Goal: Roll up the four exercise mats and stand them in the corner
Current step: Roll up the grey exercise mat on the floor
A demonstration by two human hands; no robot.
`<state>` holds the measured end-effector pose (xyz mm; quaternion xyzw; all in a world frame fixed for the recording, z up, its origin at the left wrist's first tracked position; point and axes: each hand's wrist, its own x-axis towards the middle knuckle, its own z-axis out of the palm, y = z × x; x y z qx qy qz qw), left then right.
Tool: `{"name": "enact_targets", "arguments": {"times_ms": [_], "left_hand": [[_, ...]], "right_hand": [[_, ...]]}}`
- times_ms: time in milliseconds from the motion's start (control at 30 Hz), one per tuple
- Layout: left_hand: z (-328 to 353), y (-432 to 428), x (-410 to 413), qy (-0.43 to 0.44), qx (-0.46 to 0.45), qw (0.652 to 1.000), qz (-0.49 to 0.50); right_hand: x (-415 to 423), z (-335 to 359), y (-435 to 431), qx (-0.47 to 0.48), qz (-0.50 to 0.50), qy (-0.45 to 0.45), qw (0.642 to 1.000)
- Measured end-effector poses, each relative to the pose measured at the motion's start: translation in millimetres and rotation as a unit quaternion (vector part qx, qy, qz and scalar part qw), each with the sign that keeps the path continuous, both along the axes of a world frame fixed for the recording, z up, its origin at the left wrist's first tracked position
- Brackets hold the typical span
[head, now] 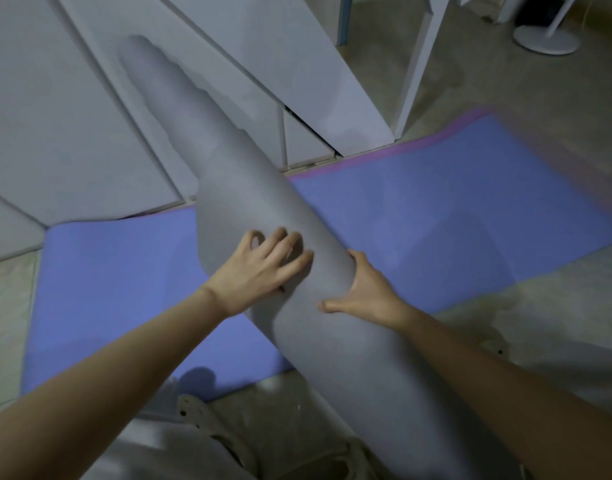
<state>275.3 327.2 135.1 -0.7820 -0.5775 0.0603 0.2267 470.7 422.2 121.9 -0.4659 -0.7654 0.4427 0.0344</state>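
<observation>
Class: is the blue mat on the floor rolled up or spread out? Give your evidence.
Spread out. The blue mat lies flat across the floor beneath the rolled grey mat, no rolled end visible.

The scene is dimly lit, with a cool bluish cast. Soft shadows are cast on the blue mat (pixel 107 306). The far end of the grey roll (pixel 228 168) is smeared by blur, and the cupboard (pixel 55 133) edges are bent toward the corners.
</observation>
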Motion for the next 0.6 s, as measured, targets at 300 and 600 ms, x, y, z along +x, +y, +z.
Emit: {"name": "enact_targets", "arguments": {"times_ms": [300, 600], "left_hand": [[-25.5, -11.6, 47.3, -0.652, 0.044, 0.697, 0.296], [0.0, 25.5, 47.4, -0.809, 0.107, 0.467, 0.341]], "right_hand": [[10.1, -6.3, 2.8, -0.09, -0.049, 0.091, 0.991], [16.6, -6.4, 6.4, -0.104, -0.008, 0.139, 0.985]]}}
